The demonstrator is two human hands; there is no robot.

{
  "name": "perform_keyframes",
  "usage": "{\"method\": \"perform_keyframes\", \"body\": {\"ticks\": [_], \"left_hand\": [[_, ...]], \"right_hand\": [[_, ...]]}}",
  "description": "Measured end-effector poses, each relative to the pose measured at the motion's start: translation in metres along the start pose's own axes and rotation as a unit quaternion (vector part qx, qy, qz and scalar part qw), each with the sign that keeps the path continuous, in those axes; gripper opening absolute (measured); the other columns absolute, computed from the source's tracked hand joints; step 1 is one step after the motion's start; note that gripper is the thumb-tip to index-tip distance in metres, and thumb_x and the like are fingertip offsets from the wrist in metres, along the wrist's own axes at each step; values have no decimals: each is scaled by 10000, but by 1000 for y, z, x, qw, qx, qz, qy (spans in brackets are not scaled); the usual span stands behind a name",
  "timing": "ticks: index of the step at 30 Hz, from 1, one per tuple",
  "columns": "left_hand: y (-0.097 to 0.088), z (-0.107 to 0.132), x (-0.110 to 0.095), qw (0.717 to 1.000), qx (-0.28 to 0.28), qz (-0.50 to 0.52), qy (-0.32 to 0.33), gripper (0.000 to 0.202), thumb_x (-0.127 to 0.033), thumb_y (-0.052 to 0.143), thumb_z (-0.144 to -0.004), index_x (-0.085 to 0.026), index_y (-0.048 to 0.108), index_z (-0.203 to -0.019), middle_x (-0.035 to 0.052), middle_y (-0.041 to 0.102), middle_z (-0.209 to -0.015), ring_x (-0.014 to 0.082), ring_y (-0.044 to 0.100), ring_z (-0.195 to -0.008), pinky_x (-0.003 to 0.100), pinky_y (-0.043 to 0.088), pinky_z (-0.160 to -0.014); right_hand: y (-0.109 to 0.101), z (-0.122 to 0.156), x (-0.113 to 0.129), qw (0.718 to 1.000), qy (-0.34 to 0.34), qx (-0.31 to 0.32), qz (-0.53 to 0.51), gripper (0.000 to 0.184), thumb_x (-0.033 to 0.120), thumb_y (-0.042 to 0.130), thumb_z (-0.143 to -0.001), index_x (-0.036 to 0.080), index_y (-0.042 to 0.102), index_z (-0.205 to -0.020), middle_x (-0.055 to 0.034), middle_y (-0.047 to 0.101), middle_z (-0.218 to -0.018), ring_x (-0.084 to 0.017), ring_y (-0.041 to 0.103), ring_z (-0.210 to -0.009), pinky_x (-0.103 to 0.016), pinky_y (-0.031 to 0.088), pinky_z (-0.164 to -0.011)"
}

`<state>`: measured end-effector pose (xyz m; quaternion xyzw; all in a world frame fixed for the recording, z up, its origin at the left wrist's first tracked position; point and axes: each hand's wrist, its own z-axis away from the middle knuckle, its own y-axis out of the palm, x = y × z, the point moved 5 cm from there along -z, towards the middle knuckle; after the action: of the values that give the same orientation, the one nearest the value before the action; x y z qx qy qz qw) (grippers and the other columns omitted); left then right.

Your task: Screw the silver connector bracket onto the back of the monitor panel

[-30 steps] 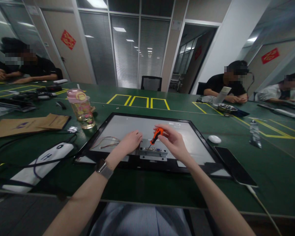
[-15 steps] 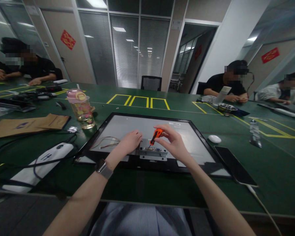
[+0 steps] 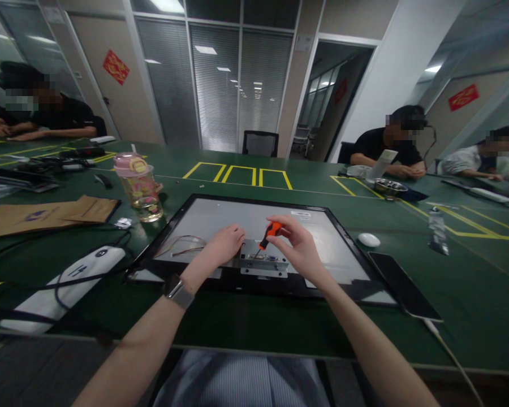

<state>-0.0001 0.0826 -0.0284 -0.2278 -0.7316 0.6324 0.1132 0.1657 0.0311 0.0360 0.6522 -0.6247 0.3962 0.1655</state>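
A display panel (image 3: 190,226) with a black frame and grey back lies flat on the table before me. At its near edge is a metal bracket (image 3: 265,271) carrying blue-and-metal connector ports. My right hand (image 3: 297,243) is closed around an orange-and-black screwdriver (image 3: 272,230), tilted, its shaft pointing down at the bracket by the ports. My left hand (image 3: 224,246) has its fingers bent together at the left end of the bracket, seemingly holding it; the fingertips are partly hidden. Thin wires (image 3: 184,244) lie on the panel left of that hand.
Left of the panel stand a drink bottle (image 3: 139,189), a paper bag (image 3: 51,215) and a white power strip (image 3: 68,288) with black cables. To the right lie a white mouse (image 3: 369,240), a phone (image 3: 402,285) and a plastic pouch (image 3: 438,232). Other people sit across the table.
The screwdriver's handle has turned slightly in my right hand, its tip staying by the ports. My left hand keeps its place. The view has shifted very little.
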Motion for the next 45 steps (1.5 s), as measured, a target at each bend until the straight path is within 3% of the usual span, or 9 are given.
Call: {"method": "perform_keyframes", "body": {"ticks": [4,7,11,14,20,26,34,41,45], "left_hand": [[2,-1,1,1000,2,-7,-5,295,-257,306,-966,-161,577,-899,70,565,-901,185,565,-846,313,437,-784],[3,-1,2,1000,-1,-6,1,292,-255,303,-967,-163,572,-902,71,565,-898,191,563,-864,315,435,-788],[2,0,1,1000,2,-12,1,276,-238,315,-959,-163,574,-898,77,564,-913,194,564,-857,315,436,-774],[0,0,-1,1000,4,-15,-4,279,-234,313,-959,-162,576,-898,78,567,-916,191,567,-845,315,439,-768],[0,-1,0,1000,4,-6,-7,301,-245,300,-964,-162,581,-892,71,569,-894,186,569,-851,313,441,-776],[-1,-1,-1,1000,10,-12,-2,289,-227,310,-955,-159,584,-894,74,568,-903,182,567,-836,320,445,-782],[1,0,0,1000,5,-18,2,286,-228,306,-962,-161,574,-889,77,567,-906,185,569,-842,311,440,-774],[4,-1,3,1000,-10,-16,5,281,-253,313,-966,-163,566,-882,71,560,-897,188,565,-835,311,437,-757],[1,-1,0,1000,-3,-15,5,285,-242,307,-968,-163,567,-883,72,561,-896,184,568,-833,308,439,-764]], "right_hand": [[2,1,0,999,11,14,-39,353,218,563,-883,279,512,-1227,-69,621,-1115,-202,619,-1021,-407,518,-898],[3,1,2,999,5,28,-31,338,220,547,-890,299,542,-1219,-67,600,-1162,-207,592,-1067,-401,519,-894],[0,0,1,1000,-10,-2,17,334,226,642,-828,311,609,-1149,-41,597,-1062,-184,606,-927,-379,541,-841],[-2,0,0,999,-9,-20,30,375,207,642,-825,295,580,-1184,-41,626,-1016,-185,621,-902,-393,533,-861],[2,1,5,999,-20,25,17,351,186,543,-876,283,540,-1213,-71,627,-1153,-205,615,-1012,-401,529,-870],[0,0,0,998,-19,-10,67,364,237,653,-816,287,581,-1169,-47,643,-1016,-172,628,-814,-387,555,-814],[3,3,4,999,-30,27,23,400,159,546,-861,276,509,-1242,-72,636,-1109,-204,630,-997,-389,541,-865],[1,1,4,1000,-21,11,20,298,226,620,-843,297,612,-1132,-51,607,-1073,-186,611,-939,-353,564,-799],[0,2,2,1000,-8,5,3,381,204,576,-872,306,534,-1237,-54,626,-1090,-182,633,-951,-371,548,-850]]}}
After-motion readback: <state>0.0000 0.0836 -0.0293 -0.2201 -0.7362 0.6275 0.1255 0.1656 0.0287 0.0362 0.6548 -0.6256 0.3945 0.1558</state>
